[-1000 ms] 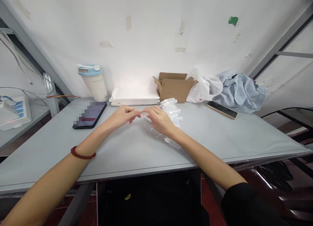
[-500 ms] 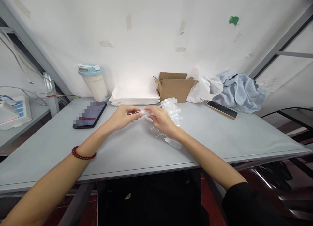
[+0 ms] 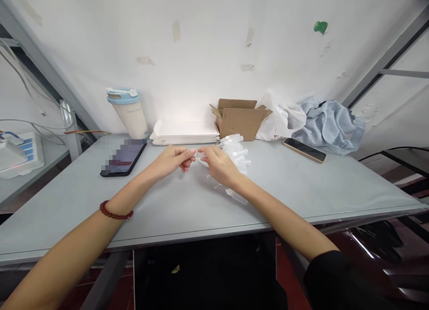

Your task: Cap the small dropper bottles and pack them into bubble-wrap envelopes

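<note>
Over the middle of the table, my right hand [image 3: 219,165] pinches a small translucent plastic dropper bottle [image 3: 200,154], mostly covered by the fingers. My left hand [image 3: 173,160] meets it from the left, thumb and forefinger closed at the bottle's tip end; what exactly they grip is hidden. Just beyond my right hand lies a pile of similar bottles [image 3: 237,152] with thin strings or tethered caps. One loose bottle [image 3: 236,196] rests on the table below my right wrist, partly covered by it.
Along the wall stand a blue-lidded cup [image 3: 129,115], a stack of white sheets or trays [image 3: 186,132], an open cardboard box [image 3: 241,123], a white plastic bag [image 3: 281,120] and a blue cloth [image 3: 330,127]. Phones lie at left [image 3: 125,158] and right [image 3: 304,150].
My left hand's fingers have changed their grip: the thumb now lies on top and the other fingers curl below. The bottle has shifted slightly within my right hand's hold.
</note>
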`<state>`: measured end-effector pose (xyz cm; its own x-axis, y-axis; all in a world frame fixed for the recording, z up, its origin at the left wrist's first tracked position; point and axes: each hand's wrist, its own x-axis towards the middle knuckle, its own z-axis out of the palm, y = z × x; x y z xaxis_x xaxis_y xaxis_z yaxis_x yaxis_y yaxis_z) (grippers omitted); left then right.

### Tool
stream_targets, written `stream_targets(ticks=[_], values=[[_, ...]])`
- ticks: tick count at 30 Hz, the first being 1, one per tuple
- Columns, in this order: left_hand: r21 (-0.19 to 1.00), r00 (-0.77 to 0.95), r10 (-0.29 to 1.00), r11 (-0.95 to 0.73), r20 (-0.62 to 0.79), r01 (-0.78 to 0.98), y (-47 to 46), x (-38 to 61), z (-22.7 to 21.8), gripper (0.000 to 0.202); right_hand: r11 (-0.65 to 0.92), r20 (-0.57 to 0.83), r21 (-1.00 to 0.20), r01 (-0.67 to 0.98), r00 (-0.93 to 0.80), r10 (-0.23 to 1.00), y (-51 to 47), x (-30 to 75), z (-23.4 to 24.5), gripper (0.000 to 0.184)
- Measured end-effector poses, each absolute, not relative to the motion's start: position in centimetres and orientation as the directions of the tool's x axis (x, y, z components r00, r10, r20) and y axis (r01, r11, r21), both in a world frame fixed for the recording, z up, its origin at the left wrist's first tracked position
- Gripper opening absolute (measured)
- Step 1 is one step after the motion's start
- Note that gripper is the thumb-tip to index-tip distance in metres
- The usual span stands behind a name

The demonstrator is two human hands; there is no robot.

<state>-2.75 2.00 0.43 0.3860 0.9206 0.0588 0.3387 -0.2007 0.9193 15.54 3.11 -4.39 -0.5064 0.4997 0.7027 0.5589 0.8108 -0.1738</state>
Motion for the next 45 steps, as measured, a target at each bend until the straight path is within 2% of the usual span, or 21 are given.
stream_targets(ticks=[4, 7, 10, 14, 17, 19, 24, 26, 30, 33, 36, 38, 41, 43, 45], values=[[0.967, 0.379, 0.925, -0.069, -0.031, 0.247, 1.9, -2.6, 0.3, 0.040, 0.833, 0.726, -0.057, 0.551, -0.550, 0.414, 3.1, 15.7, -4.0, 0.029], [0.972, 0.369, 0.928, -0.029, -0.060, 0.232, 2.0, -2.8, 0.2, 0.038, 0.834, 0.741, -0.041, 0.550, -0.543, 0.394, 3.3, 15.7, -4.1, 0.025], [0.953, 0.370, 0.929, -0.111, -0.001, 0.282, 2.0, -2.9, 0.4, 0.034, 0.840, 0.727, -0.082, 0.537, -0.544, 0.419, 3.7, 15.8, -4.5, 0.022], [0.829, 0.365, 0.916, -0.331, 0.167, 0.452, 1.8, -2.9, 0.6, 0.029, 0.833, 0.692, -0.200, 0.516, -0.527, 0.492, 3.9, 15.9, -4.7, 0.019], [0.783, 0.362, 0.901, -0.400, 0.240, 0.476, 1.7, -2.7, 0.6, 0.032, 0.817, 0.671, -0.266, 0.512, -0.510, 0.539, 3.8, 16.0, -4.5, 0.019], [0.794, 0.373, 0.899, -0.396, 0.231, 0.462, 1.7, -2.7, 0.4, 0.034, 0.814, 0.673, -0.283, 0.508, -0.500, 0.546, 3.8, 16.0, -4.4, 0.020], [0.860, 0.375, 0.921, -0.272, 0.103, 0.432, 2.1, -2.7, 0.0, 0.046, 0.832, 0.716, -0.254, 0.493, -0.483, 0.504, 3.5, 15.8, -4.3, 0.020], [0.871, 0.370, 0.922, -0.269, 0.109, 0.412, 2.1, -2.7, -0.1, 0.045, 0.834, 0.720, -0.263, 0.485, -0.476, 0.504, 3.5, 15.8, -4.2, 0.021], [0.803, 0.384, 0.898, -0.387, 0.216, 0.453, 1.8, -2.7, -0.2, 0.039, 0.804, 0.676, -0.370, 0.466, -0.459, 0.576, 3.4, 15.9, -3.7, 0.020], [0.726, 0.402, 0.867, -0.477, 0.295, 0.496, 1.7, -2.7, -0.4, 0.037, 0.730, 0.578, -0.537, 0.423, -0.446, 0.684, 3.2, 16.2, -3.0, 0.019], [0.717, 0.430, 0.851, -0.500, 0.302, 0.486, 1.6, -2.7, -0.5, 0.035, 0.530, 0.368, -0.796, 0.291, -0.462, 0.807, 3.1, 16.4, -2.3, 0.019], [0.725, 0.434, 0.854, -0.491, 0.288, 0.483, 1.5, -2.7, -0.5, 0.035, 0.368, 0.247, -0.915, 0.166, -0.492, 0.835, 3.0, 16.5, -1.9, 0.021], [0.773, 0.415, 0.876, -0.436, 0.246, 0.461, 1.6, -2.6, -0.4, 0.036, 0.280, 0.210, -0.957, 0.083, -0.471, 0.857, 2.7, 16.4, -1.6, 0.024], [0.855, 0.408, 0.896, -0.345, 0.176, 0.388, 1.8, -2.5, -0.4, 0.037, 0.351, 0.266, -0.925, 0.147, -0.408, 0.873, 2.6, 16.2, -1.6, 0.023], [0.932, 0.405, 0.910, -0.216, 0.085, 0.291, 2.1, -2.6, -0.5, 0.038, 0.487, 0.387, -0.832, 0.266, -0.350, 0.853, 2.6, 16.1, -2.0, 0.021]])
